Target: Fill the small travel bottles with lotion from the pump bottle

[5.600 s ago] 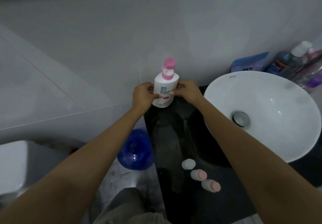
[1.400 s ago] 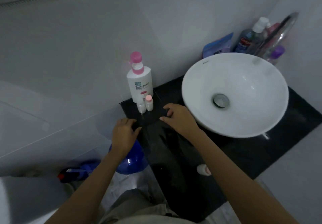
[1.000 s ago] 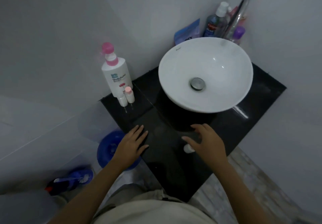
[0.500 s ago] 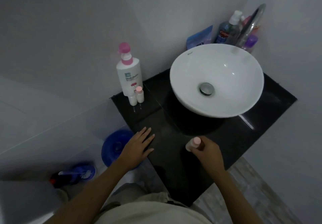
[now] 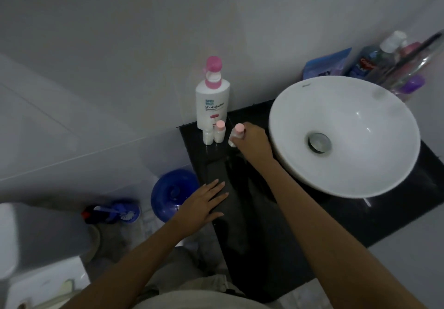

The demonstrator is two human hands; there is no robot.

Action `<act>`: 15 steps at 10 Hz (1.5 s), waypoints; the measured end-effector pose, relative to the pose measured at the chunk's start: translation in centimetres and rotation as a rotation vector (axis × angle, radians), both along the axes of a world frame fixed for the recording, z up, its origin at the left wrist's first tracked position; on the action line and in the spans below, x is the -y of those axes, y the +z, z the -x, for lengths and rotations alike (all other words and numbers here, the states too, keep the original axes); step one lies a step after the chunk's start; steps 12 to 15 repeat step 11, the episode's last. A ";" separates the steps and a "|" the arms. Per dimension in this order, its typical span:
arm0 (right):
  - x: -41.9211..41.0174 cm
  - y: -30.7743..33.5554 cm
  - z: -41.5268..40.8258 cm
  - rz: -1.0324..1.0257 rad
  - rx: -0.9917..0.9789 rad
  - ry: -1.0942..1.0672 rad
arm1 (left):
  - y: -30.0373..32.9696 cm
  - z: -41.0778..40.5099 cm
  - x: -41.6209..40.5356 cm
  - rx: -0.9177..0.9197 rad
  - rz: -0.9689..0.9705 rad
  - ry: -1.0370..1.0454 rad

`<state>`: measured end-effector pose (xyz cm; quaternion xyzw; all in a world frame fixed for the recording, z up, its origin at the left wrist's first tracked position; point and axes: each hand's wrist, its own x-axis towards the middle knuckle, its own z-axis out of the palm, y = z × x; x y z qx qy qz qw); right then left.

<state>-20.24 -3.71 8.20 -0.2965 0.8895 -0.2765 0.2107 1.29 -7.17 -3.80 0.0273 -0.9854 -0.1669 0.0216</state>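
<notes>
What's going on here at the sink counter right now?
A person is lining up small travel bottles by the pump bottle on the black counter. The right hand holds a pink-capped travel bottle beside two others standing in front of the pump bottle. The left hand rests flat on the counter edge. No caps look removed yet.

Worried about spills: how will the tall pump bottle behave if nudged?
The pump bottle is tall with a raised pink pump, so probably tippy if pushed high. It looks like smooth plastic, likely slippery. Falling forward, it would likely topple the two small bottles.
</notes>
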 end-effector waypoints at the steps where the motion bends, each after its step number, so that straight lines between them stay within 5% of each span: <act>1: 1.6 -0.8 1.2 -0.006 0.029 -0.025 | -0.2 0.0 0.0 -0.004 -0.012 0.009; 15: 2.4 -1.8 1.9 -0.112 0.173 0.038 | -0.6 0.0 0.2 0.038 -0.014 0.031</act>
